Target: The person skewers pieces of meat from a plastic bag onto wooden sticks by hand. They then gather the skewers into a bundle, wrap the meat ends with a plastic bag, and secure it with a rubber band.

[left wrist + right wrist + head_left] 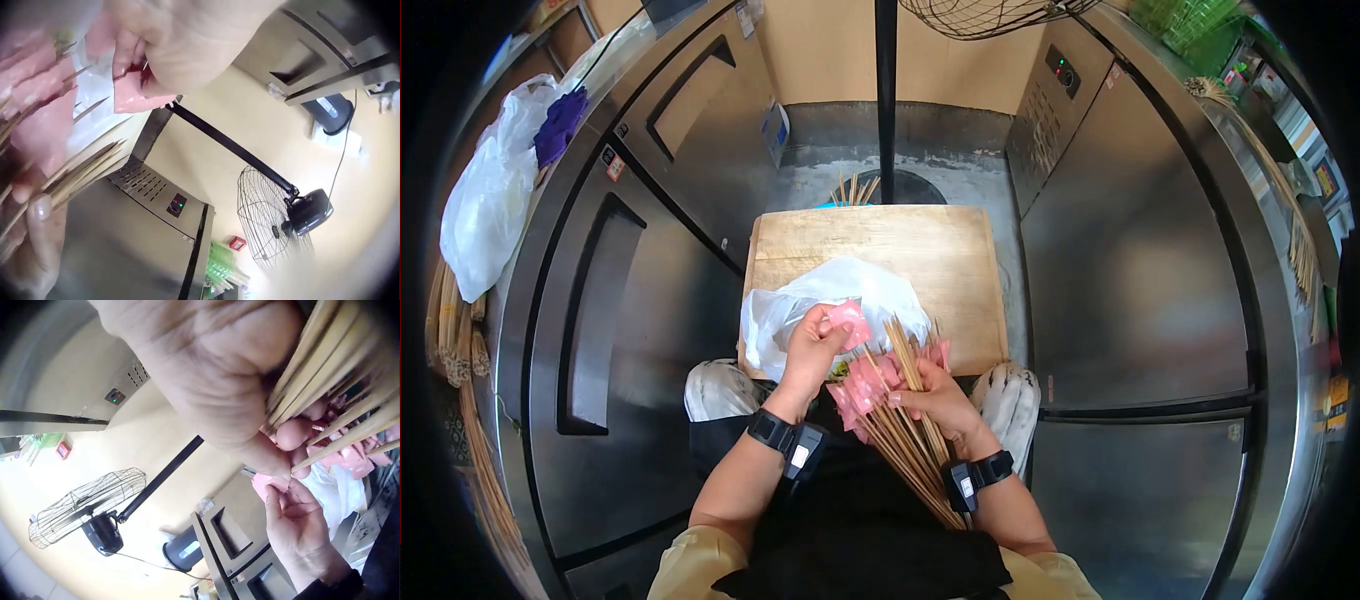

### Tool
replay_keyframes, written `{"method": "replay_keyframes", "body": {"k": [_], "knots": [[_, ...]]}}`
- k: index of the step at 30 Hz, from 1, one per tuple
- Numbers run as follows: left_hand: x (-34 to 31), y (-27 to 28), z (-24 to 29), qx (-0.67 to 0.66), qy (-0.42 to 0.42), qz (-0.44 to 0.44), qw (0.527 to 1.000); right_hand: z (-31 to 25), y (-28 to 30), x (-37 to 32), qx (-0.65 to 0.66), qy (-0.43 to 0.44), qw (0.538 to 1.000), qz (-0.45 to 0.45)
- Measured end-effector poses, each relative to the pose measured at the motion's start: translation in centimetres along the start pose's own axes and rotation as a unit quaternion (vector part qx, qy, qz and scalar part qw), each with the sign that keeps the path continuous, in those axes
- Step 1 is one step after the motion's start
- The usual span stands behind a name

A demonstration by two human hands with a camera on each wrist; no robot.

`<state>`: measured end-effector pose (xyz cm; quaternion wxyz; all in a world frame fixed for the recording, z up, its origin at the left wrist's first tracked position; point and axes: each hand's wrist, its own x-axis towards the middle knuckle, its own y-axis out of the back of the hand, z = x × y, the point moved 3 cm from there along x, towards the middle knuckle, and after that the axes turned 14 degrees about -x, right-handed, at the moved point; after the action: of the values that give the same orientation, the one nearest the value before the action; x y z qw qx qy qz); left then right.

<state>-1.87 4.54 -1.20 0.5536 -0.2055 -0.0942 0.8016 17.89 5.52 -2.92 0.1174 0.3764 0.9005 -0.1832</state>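
Note:
My left hand pinches a thin, flat pink slice between thumb and fingers, over a white plastic bag. The slice looks like processed meat. To its right, my right hand grips a bundle of bamboo skewers. Folded pink slices are threaded near the far ends of several skewers. Bare pointed tips stand beside the thumb in the left wrist view. In the right wrist view, the skewers run past the palm, and the left hand is close by.
The bag lies on a wooden board in front of my knees. Steel cabinets stand at left and right. Beyond the board rise a black pole and more skewers. A wire fan is overhead.

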Motion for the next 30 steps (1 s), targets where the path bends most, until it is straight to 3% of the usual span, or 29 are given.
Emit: {"method": "replay_keyframes", "body": {"k": [5, 11, 15, 24, 30], "knots": [[-0.9, -1.1, 0.8, -0.010, 0.017, -0.021, 1.000, -0.2, 0.0, 0.0, -0.017, -0.004, 1.000, -0.007], [-2.1, -1.9, 0.3, 0.075, -0.047, -0.051, 0.995, 0.0, 0.1, 0.2, -0.019, 0.010, 1.000, -0.005], [-1.3, -0.7, -0.8, 0.013, -0.059, 0.021, 0.998, 0.0, 0.0, 0.1, -0.016, 0.021, 1.000, -0.014], [-2.2, -1.1, -0.1, -0.099, 0.132, 0.080, 0.983, -0.1, -0.2, -0.2, -0.008, 0.026, 0.999, -0.024], [-4.3, -1.3, -1.9, -0.115, 0.215, 0.037, 0.969, -0.1, -0.2, 0.0, -0.020, 0.033, 0.999, -0.024]]}}
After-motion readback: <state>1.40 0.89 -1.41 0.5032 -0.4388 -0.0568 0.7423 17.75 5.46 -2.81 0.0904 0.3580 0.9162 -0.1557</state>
